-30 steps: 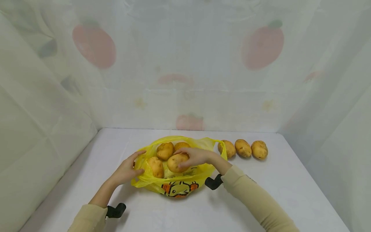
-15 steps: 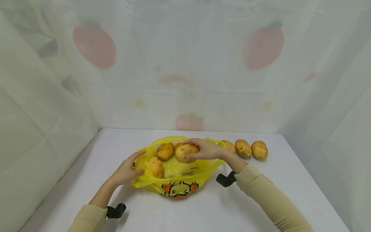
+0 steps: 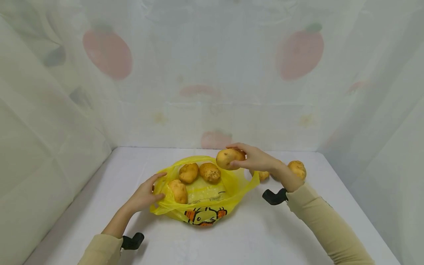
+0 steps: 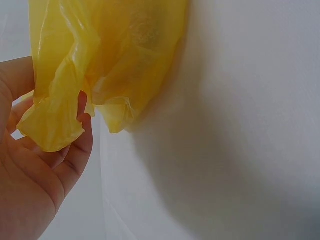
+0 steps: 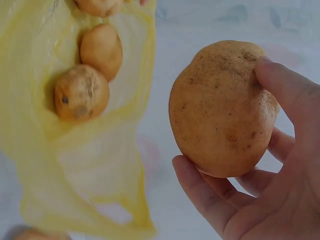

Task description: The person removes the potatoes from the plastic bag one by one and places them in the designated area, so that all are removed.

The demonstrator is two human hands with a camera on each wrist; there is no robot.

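Observation:
A yellow plastic bag [image 3: 175,211] lies with its mouth spread wide, printed with a cartoon face on the front. My left hand [image 3: 144,197] holds its left edge; the left wrist view shows fingers curled around a gathered flap of the bag [image 4: 55,120]. Three potatoes sit inside: one at the back left [image 3: 188,173], a spotted potato [image 3: 210,173] beside it, and a potato [image 3: 179,192] nearer my left hand. Raised above the bag's back right rim, a large potato [image 3: 226,159] is gripped between thumb and fingers of my right hand [image 3: 258,160].
Past the bag's right handle, more potatoes lie on the white table [image 3: 331,206]: one potato [image 3: 264,176] partly behind the bag, one mostly hidden by my right wrist, and one potato [image 3: 297,169] farther right. Pale patterned curtains [image 3: 215,92] enclose the back and sides.
My right hand has lifted the potato from the bag's middle, up and to the right, uncovering the spotted potato behind it. My left hand and the bag have stayed in place.

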